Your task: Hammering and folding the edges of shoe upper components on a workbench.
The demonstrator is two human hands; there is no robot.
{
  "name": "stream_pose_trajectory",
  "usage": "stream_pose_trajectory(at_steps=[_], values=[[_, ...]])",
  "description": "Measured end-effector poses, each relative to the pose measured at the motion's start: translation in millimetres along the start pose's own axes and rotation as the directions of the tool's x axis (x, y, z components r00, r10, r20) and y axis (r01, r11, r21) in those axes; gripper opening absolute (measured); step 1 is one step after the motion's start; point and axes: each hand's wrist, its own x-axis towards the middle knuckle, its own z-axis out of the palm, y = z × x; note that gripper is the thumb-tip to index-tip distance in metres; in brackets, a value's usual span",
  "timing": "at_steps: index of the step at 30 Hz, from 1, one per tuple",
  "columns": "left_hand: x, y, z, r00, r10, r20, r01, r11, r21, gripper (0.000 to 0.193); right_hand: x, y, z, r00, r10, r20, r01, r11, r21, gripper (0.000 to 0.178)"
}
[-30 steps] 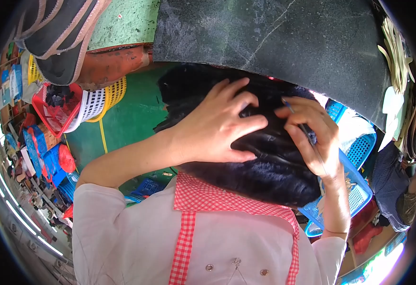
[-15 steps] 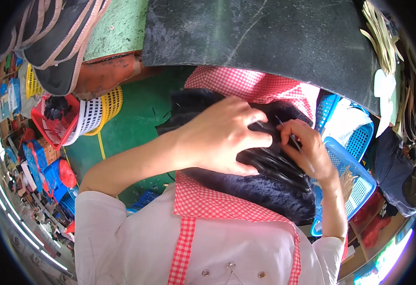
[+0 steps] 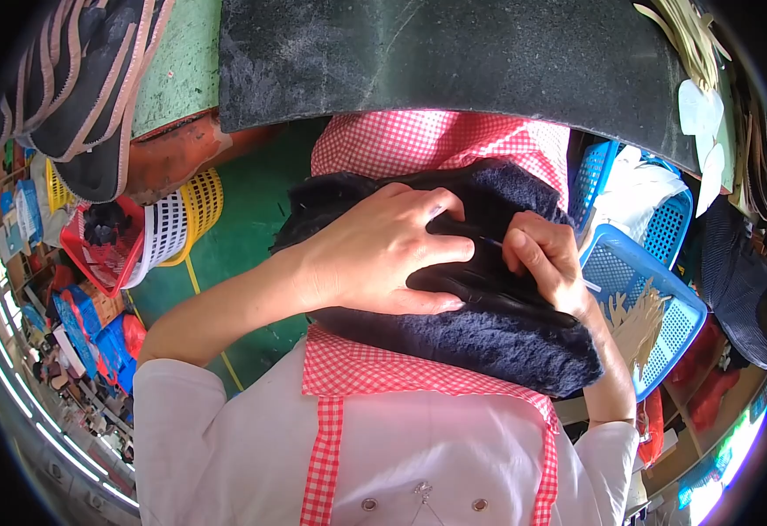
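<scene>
Across my lap lies a black piece with a smooth, shiny face and dark furry edges (image 3: 506,351), probably fur-lined leather. My left hand (image 3: 392,250) rests on it with its fingers spread and bent, the fingertips pressing on the smooth part. To its right, my right hand (image 3: 546,259) is closed round a thin pen (image 3: 591,286). The pen's pale end shows below the hand, and its dark point is against the black surface. Under the piece a red-and-white checked apron (image 3: 419,373) covers my lap.
A dark slab-topped bench (image 3: 454,66) stands just ahead. Blue plastic baskets (image 3: 664,337) are on the right, one with pale strips. Red, white and yellow baskets (image 3: 199,215) sit at left. Dark zipped pieces (image 3: 85,96) hang at upper left; pale strips lie at upper right.
The view has shifted slightly. My right hand has turned and curled more tightly round the pen, covering more of it. The furry lower edge of the black piece now shows more fully.
</scene>
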Motion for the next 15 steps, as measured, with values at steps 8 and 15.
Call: stream_pose_trajectory(at_steps=[8,15], values=[[0.2,-3.0,0.6,1.000,0.001,0.012,-0.002,1.000,0.027,0.045,4.3,-4.8,-0.5,0.999,-0.024,0.026,0.027,0.989,-0.146,0.032],[-0.8,-2.3,3.3,0.997,-0.044,0.055,0.045,0.999,-0.008,0.046,37.1,-10.5,2.3,0.963,-0.189,-0.192,0.122,0.941,-0.315,0.014]])
